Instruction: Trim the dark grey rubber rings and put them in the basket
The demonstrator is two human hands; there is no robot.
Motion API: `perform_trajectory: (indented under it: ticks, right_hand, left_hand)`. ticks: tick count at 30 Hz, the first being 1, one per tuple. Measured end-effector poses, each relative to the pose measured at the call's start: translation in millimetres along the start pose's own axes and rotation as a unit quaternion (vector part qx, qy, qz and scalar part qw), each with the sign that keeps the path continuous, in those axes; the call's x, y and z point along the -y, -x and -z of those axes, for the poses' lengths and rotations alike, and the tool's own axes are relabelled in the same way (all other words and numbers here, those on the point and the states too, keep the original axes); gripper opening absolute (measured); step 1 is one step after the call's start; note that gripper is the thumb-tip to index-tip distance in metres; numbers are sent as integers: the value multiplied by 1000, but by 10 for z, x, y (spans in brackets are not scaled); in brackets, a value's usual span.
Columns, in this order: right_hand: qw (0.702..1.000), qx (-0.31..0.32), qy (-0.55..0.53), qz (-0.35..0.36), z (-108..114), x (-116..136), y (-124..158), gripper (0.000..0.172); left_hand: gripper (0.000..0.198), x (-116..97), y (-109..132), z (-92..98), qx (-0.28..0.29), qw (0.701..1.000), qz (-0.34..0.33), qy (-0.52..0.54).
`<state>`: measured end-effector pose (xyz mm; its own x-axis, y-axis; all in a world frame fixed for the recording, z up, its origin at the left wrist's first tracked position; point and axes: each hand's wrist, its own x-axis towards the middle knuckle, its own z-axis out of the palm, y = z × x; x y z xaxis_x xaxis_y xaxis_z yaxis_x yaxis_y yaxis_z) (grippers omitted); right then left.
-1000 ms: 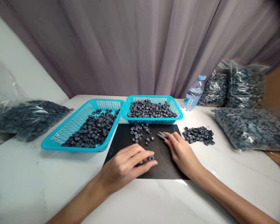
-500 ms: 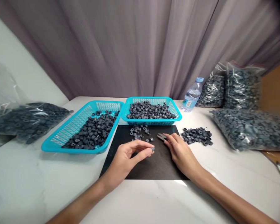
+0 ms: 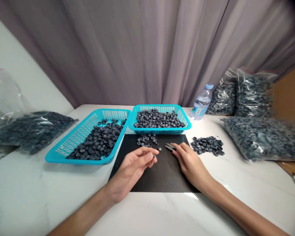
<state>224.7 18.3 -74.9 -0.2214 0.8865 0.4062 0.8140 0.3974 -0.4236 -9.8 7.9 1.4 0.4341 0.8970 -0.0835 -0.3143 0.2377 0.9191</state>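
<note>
Left hand (image 3: 135,165) raised just over the black mat (image 3: 159,177), fingers curled, a small grey ring (image 3: 154,156) pinched at thumb and fingertips; a loose ring (image 3: 159,149) lies on the mat just beyond those fingertips, and a small scatter of rings (image 3: 146,139) sits farther up the mat near the far basket (image 3: 159,119). Right hand (image 3: 190,162) rests flat on the mat's right part, fingers extended and relaxed, tips touching the small metal snips (image 3: 170,147), not closed around them; heap of rings (image 3: 207,145) lies on the white table (image 3: 39,196) just right of this hand; near basket (image 3: 93,137) stands left of the mat.
</note>
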Motion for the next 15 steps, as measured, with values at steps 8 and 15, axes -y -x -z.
perform_trajectory:
  ticks: [8, 15]
  right_hand:
    - [1000, 5, -3, -2, 13, 13, 0, 37]
    - [1000, -6, -10, 8, 3, 7, 1, 37]
  left_hand:
    - [22, 16, 10, -15, 67, 998, 7, 20]
    - [27, 38, 39, -38, 88, 995, 35, 30]
